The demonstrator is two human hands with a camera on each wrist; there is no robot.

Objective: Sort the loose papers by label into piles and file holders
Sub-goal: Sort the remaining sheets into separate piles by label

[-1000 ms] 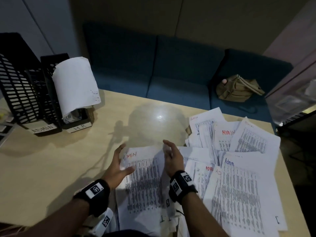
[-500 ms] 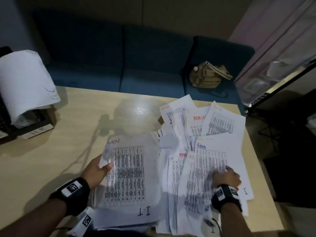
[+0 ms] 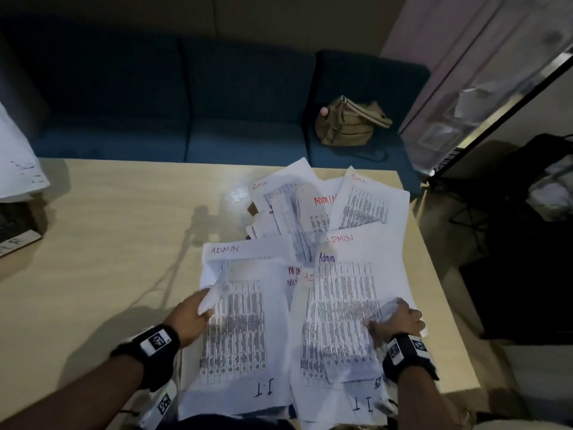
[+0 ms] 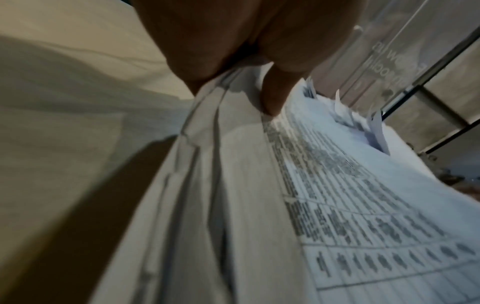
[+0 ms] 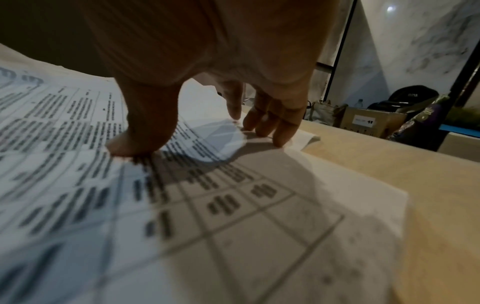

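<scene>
Loose printed sheets lie in overlapping heaps on the pale wooden table (image 3: 108, 243), many marked ADMIN (image 3: 324, 200) in red. My left hand (image 3: 206, 301) grips the left edge of a near stack (image 3: 242, 330) whose top sheet reads I.T at its near end. In the left wrist view the thumb (image 4: 272, 92) lies on top of that stack (image 4: 233, 185). My right hand (image 3: 393, 318) is on the right heap. Its thumb (image 5: 130, 144) presses a printed sheet (image 5: 233, 205) headed Admin in blue (image 3: 327, 258), and the fingers (image 5: 272, 127) pinch its right edge, so the paper bulges up.
At the far left stands a black file holder (image 3: 7, 218) labelled HR, with a white sheet (image 3: 15, 156) curling out of it. A blue sofa (image 3: 186, 119) with a tan bag (image 3: 347, 122) lies behind the table. The table's right edge (image 3: 434, 274) runs close to my right hand.
The view has swung right. My right hand left the near stack, crossed to the right heap and now pinches a sheet's edge. My left hand still holds the near stack's left edge.
</scene>
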